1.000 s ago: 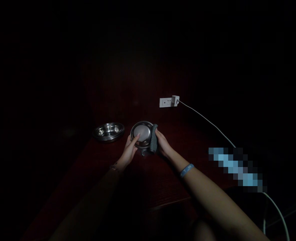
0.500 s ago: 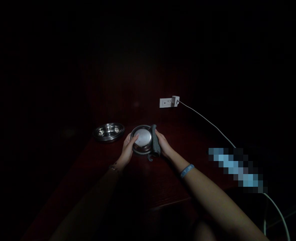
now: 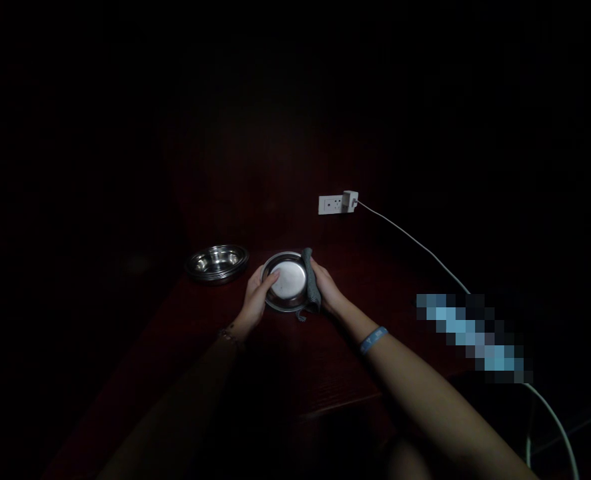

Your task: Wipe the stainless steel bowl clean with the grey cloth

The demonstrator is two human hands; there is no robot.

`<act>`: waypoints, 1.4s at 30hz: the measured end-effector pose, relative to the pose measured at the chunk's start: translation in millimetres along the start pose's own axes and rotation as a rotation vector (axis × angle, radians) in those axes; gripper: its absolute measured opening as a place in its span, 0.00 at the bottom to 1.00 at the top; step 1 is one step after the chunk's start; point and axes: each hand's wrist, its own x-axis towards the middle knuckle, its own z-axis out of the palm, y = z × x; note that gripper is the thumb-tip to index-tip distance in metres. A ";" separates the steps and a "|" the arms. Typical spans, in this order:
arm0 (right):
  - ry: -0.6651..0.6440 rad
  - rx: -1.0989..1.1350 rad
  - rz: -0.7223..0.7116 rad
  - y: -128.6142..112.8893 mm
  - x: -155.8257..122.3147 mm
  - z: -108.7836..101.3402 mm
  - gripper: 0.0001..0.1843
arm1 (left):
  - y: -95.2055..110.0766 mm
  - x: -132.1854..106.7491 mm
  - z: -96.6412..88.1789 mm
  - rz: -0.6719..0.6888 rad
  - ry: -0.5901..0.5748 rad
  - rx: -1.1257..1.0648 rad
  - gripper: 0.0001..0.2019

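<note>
A round, shiny metal dish [image 3: 289, 281] is held up between my two hands over the dark red table. My left hand [image 3: 256, 293] grips its left rim, with the thumb lying across the inside. A grey-green cloth [image 3: 312, 281] is folded over the right rim. My right hand [image 3: 327, 285] is closed on that cloth from the outer side, pressing it against the dish; most of its fingers are hidden behind. Left of my hands, a stack of similar metal dishes [image 3: 217, 264] rests on the table.
The dark red tabletop [image 3: 325, 373] has its front edge near my body. On the back wall sits a white socket [image 3: 331, 205] with a charger plugged in. Its white cable [image 3: 415, 244] runs down to the right, past a pixelated bluish object [image 3: 470, 337]. The surroundings are very dark.
The metal dish has shifted slightly right and down and tilted a little, showing more of its inside. Both hands keep their holds, and the cloth stays over the right rim.
</note>
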 end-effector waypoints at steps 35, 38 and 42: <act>-0.272 -1.148 -0.619 -28.5 -24.0 -8.5 0.20 | -3.1 4.2 -0.8 0.164 0.420 0.022 0.18; -0.322 -1.356 -0.743 -29.5 -25.2 -9.4 0.22 | -4.6 5.2 -1.2 0.182 0.406 0.027 0.17; -0.408 -1.495 -0.834 -31.3 -25.9 -7.7 0.22 | -5.8 5.7 -1.8 0.188 0.402 0.044 0.17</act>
